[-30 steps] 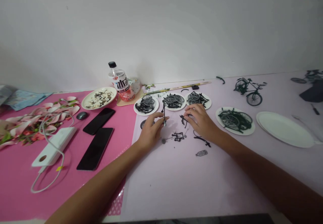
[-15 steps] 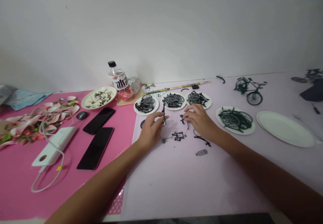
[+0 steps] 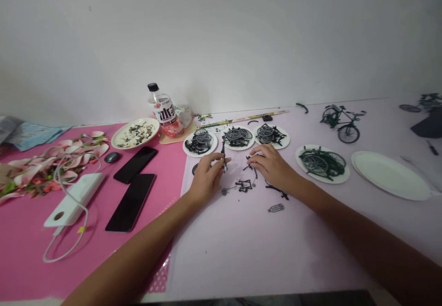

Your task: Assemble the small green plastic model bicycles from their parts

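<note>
Upright between the thumb and fingers of my left hand [image 3: 206,179] is a thin black model bicycle part [image 3: 223,155], with a silvery bit at its lower end. A dark wheel [image 3: 195,169] lies partly hidden behind that hand. My right hand [image 3: 272,165] is closed at its fingertips on a small, branching black bicycle part [image 3: 254,172]; the fingers hide some of it. Below and between the hands, a small black frame-like piece [image 3: 245,185] lies on the table. A curved black part [image 3: 278,191] and a grey slatted piece [image 3: 276,208] rest near my right wrist.
Black bicycle parts fill three white plates, including one on the left [image 3: 186,149]. Dark green parts lie on another plate [image 3: 345,177], near an assembled bicycle [image 3: 348,133] and a bare plate [image 3: 390,177]. Leftward are a bottle [image 3: 167,117], phones [image 3: 131,202] and a power strip [image 3: 74,200].
My right hand has shifted slightly left, toward my left hand, and the small part at its fingertips has moved a little. My left hand stays nearly still with its part.
</note>
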The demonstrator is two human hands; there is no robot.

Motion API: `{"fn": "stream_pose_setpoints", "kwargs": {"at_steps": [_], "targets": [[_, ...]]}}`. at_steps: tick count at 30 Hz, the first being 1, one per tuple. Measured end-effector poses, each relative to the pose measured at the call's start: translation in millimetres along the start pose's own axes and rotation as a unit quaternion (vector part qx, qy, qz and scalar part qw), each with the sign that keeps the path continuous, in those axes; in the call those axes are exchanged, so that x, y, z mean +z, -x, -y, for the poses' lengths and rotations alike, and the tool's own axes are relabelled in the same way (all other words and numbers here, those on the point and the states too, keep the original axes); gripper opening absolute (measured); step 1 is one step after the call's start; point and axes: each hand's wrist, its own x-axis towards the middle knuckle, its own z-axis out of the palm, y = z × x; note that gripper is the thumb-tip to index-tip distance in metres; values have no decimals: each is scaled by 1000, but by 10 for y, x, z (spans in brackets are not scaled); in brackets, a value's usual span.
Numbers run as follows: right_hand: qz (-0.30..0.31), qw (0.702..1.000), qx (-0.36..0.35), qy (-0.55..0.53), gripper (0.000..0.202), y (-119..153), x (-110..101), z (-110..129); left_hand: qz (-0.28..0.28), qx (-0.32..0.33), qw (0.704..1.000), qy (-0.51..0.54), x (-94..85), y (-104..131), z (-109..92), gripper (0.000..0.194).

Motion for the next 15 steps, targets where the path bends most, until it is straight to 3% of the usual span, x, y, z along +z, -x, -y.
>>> {"fn": "stream_pose_setpoints", "kwargs": {"at_steps": [10,15], "targets": [[91,989,-109,-47,26,92,-22,686,-8,-11,1000,-13,45,18,5,33],[139,982,-130,-24,33,188,60,854,-6,-27,1000,-1,63,34,14,33]]}}
